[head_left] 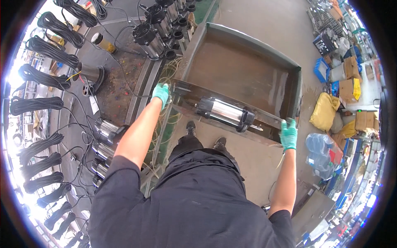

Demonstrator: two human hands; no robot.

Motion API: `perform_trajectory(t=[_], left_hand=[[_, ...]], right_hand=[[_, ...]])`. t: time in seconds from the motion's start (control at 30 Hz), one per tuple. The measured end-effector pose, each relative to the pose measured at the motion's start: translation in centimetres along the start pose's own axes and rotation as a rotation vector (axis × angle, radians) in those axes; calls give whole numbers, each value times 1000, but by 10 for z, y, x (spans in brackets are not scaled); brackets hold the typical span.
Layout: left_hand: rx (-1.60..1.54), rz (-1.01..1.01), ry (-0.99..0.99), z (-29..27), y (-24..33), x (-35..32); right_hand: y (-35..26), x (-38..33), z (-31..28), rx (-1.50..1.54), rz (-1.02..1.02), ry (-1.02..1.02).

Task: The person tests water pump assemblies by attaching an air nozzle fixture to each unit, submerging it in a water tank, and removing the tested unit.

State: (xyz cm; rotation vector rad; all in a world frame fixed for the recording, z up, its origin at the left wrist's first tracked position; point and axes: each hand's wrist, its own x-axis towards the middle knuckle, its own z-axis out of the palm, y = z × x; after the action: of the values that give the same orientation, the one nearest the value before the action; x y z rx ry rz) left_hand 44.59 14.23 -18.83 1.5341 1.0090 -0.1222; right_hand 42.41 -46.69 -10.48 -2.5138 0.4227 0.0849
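Observation:
A silver and black cylindrical motor pump [225, 113] lies on its side across the near strip of a large rectangular metal tank [252, 34]. My left hand [161, 95], in a green glove, is at the tank's near left corner beside thin pale tubing. Its fingers look curled closed; what they hold, if anything, is hidden. My right hand [288, 134], also green-gloved, is at the near right corner, beyond the pump's right end. Its fingers are blurred, and I cannot make out their grip. Neither hand touches the pump. Brownish liquid seems to fill the tank.
On the left, a workbench [118, 82] bears several upright pumps [149, 41], lying pumps [105, 130] and coiled black cables [47, 49]. To the right are a yellow sack [324, 111], clear plastic jugs [320, 155], a blue crate [321, 70] and cardboard boxes [366, 120].

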Motion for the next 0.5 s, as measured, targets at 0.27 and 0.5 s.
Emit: perform_trajectory(t=[0.27, 0.5], left_hand=[[33, -61, -205, 2, 17, 7], [49, 134, -288, -3, -6, -1]], right_hand=[[-171, -52, 95, 14, -250, 63], [-183, -53, 97, -110, -291, 102]])
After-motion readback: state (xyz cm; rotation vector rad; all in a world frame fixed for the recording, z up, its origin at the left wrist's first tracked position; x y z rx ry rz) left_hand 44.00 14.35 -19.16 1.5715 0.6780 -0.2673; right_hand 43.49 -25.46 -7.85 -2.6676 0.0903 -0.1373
